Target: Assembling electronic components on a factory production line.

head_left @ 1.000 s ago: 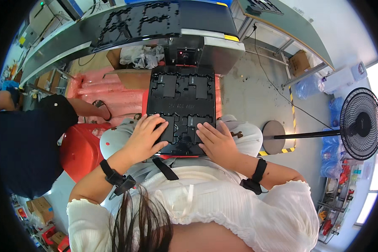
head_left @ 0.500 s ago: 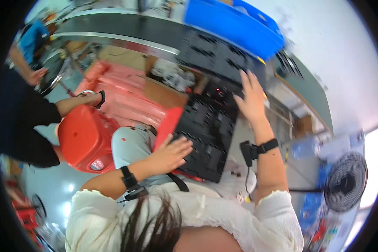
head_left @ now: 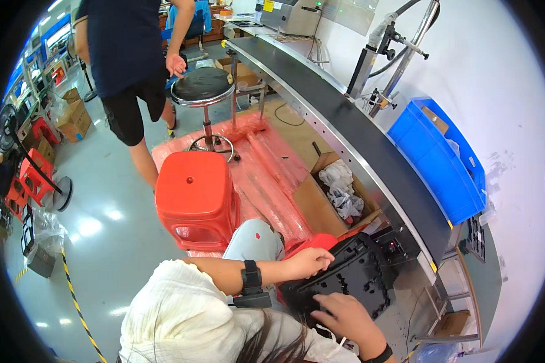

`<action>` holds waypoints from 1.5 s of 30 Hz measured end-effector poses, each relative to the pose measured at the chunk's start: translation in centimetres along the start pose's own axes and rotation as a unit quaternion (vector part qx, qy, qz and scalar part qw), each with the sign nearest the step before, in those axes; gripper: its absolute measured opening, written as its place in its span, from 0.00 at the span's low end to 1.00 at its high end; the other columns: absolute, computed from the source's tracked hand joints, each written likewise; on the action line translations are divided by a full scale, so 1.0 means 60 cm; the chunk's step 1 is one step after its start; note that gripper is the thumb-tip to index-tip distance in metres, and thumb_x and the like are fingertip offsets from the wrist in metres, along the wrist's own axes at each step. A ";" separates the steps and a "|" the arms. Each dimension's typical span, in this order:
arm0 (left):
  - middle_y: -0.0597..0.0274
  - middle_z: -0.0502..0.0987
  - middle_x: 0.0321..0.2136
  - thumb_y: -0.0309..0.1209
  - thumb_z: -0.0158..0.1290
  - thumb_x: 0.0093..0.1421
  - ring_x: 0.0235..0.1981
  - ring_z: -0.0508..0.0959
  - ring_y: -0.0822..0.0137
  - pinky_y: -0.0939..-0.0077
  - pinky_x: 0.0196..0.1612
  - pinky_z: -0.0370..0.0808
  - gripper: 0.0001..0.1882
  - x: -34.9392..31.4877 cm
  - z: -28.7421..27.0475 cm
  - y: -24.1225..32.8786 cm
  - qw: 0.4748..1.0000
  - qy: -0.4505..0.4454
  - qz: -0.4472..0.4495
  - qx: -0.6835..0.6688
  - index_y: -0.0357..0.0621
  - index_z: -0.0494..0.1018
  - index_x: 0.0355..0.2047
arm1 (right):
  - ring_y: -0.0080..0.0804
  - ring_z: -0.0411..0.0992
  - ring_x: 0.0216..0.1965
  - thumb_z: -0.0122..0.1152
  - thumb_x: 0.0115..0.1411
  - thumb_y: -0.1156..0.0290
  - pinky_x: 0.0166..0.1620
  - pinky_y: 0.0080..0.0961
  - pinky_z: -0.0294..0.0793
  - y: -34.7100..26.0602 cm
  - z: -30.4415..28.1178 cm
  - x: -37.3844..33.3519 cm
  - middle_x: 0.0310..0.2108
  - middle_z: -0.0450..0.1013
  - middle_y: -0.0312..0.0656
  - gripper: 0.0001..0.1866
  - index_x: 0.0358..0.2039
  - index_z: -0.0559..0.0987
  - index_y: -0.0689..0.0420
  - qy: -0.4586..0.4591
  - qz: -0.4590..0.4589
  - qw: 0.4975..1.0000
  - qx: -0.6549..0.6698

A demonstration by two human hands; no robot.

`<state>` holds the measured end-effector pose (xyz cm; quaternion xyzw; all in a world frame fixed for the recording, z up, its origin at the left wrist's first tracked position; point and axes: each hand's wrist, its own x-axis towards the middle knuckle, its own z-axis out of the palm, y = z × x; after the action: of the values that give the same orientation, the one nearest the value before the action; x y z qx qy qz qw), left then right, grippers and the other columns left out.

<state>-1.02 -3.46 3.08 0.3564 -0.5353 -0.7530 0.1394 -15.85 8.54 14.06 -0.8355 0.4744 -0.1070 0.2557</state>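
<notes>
A black moulded tray (head_left: 351,275) with many small recesses and raised parts lies tilted across my lap, below the end of the conveyor belt. My left hand (head_left: 310,262) is at its far left edge, fingers curled together; what they hold, if anything, is hidden. Over the tray's near side is my right hand (head_left: 344,316), its bent fingers spread with nothing seen in them. A red plastic thing (head_left: 321,241) shows beside the tray, behind my left hand. Black bands with small boxes sit on my wrists.
The black conveyor belt (head_left: 345,121) runs along the right, with a blue bin (head_left: 436,160) beside it. Below stands a carton (head_left: 321,206) of white cloths or bags. Red stools (head_left: 194,187) and a round black stool (head_left: 203,85) stand left; a person (head_left: 127,60) is beyond.
My view has swung left and upward, showing more floor and belt. My hands have drawn closer together over the tray; the left has curled. The dark panel on the belt's end no longer shows there.
</notes>
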 end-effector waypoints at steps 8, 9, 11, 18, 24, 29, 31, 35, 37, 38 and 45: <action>0.47 0.68 0.47 0.45 0.49 0.61 0.52 0.66 0.51 0.62 0.55 0.63 0.25 0.030 0.055 -0.046 0.892 0.147 0.290 0.314 0.37 0.67 0.51 | 0.54 0.58 0.58 0.61 0.53 0.63 0.56 0.49 0.58 0.106 0.102 -0.117 0.57 0.61 0.52 0.30 0.55 0.67 0.60 0.172 0.240 0.939 -0.178; 0.44 0.64 0.51 0.50 0.50 0.59 0.55 0.62 0.47 0.60 0.57 0.61 0.32 0.025 0.053 -0.040 0.878 0.149 0.288 0.353 0.36 0.64 0.53 | 0.58 0.53 0.61 0.60 0.54 0.60 0.60 0.50 0.53 0.105 0.112 -0.110 0.60 0.56 0.55 0.33 0.58 0.64 0.59 0.144 0.259 0.939 -0.177; 0.41 0.61 0.54 0.51 0.49 0.58 0.56 0.61 0.45 0.54 0.58 0.59 0.37 0.033 0.061 -0.062 0.856 0.187 0.281 0.392 0.34 0.59 0.57 | 0.53 0.52 0.63 0.59 0.55 0.60 0.62 0.50 0.50 0.096 0.116 -0.090 0.61 0.57 0.51 0.31 0.57 0.66 0.57 0.145 0.239 0.945 -0.170; 0.32 0.57 0.55 0.37 0.51 0.59 0.55 0.63 0.38 0.57 0.57 0.62 0.39 0.056 0.058 -0.066 0.918 0.134 0.159 0.337 0.33 0.44 0.63 | 0.47 0.56 0.62 0.58 0.56 0.68 0.63 0.48 0.49 0.159 0.109 -0.067 0.59 0.62 0.45 0.24 0.54 0.70 0.57 0.256 0.206 0.933 -0.147; 0.32 0.56 0.57 0.41 0.52 0.59 0.59 0.59 0.40 0.59 0.61 0.58 0.41 0.072 0.055 -0.073 0.927 0.092 0.185 0.313 0.33 0.45 0.63 | 0.53 0.55 0.61 0.62 0.53 0.68 0.62 0.43 0.52 0.168 0.115 -0.147 0.59 0.58 0.58 0.31 0.56 0.65 0.65 0.456 0.347 0.813 -0.105; 0.37 0.49 0.63 0.33 0.54 0.57 0.66 0.49 0.50 0.65 0.66 0.48 0.42 0.098 0.020 -0.089 0.923 0.065 0.197 0.325 0.31 0.41 0.64 | 0.39 0.58 0.60 0.51 0.62 0.51 0.61 0.30 0.55 0.174 0.157 -0.138 0.59 0.59 0.54 0.37 0.60 0.58 0.69 0.348 0.504 0.690 0.386; 0.40 0.49 0.64 0.29 0.53 0.58 0.67 0.48 0.55 0.68 0.65 0.47 0.42 0.104 0.004 -0.097 0.929 0.042 0.215 0.299 0.33 0.39 0.65 | 0.42 0.45 0.66 0.46 0.65 0.58 0.65 0.28 0.41 0.216 0.215 -0.134 0.65 0.47 0.54 0.35 0.64 0.48 0.65 0.459 0.375 0.752 0.289; 0.44 0.56 0.61 0.32 0.55 0.58 0.63 0.57 0.56 0.68 0.63 0.54 0.42 0.095 0.005 -0.071 0.937 0.000 0.213 0.277 0.38 0.42 0.65 | 0.34 0.61 0.56 0.50 0.63 0.57 0.59 0.26 0.59 0.223 0.219 -0.130 0.57 0.61 0.48 0.33 0.61 0.57 0.66 0.512 0.325 0.678 0.416; 0.49 0.64 0.56 0.34 0.56 0.57 0.56 0.66 0.59 0.68 0.57 0.64 0.40 0.091 0.009 -0.068 0.986 0.010 0.101 0.135 0.42 0.48 0.64 | 0.36 0.62 0.56 0.53 0.62 0.58 0.59 0.27 0.59 0.182 0.186 -0.121 0.57 0.62 0.48 0.33 0.60 0.57 0.65 0.504 0.283 0.622 0.528; 0.49 0.64 0.56 0.34 0.56 0.57 0.56 0.66 0.59 0.68 0.57 0.64 0.40 0.088 0.012 -0.062 0.984 -0.004 0.099 0.148 0.42 0.48 0.64 | 0.36 0.62 0.56 0.53 0.62 0.58 0.59 0.27 0.59 0.184 0.191 -0.127 0.57 0.62 0.48 0.33 0.60 0.57 0.65 0.518 0.283 0.609 0.530; 0.57 0.72 0.47 0.33 0.59 0.55 0.47 0.72 0.66 0.70 0.49 0.71 0.31 0.073 0.023 -0.043 0.997 -0.067 -0.032 0.003 0.40 0.60 0.57 | 0.36 0.66 0.53 0.63 0.54 0.53 0.54 0.29 0.67 0.197 0.214 -0.130 0.55 0.64 0.49 0.42 0.61 0.56 0.64 0.461 0.278 0.531 0.654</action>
<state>-4.62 -4.08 -0.69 0.3227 -0.5337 -0.7778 0.0779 -23.28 14.40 -2.52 -0.0953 0.5318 -0.6817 0.4934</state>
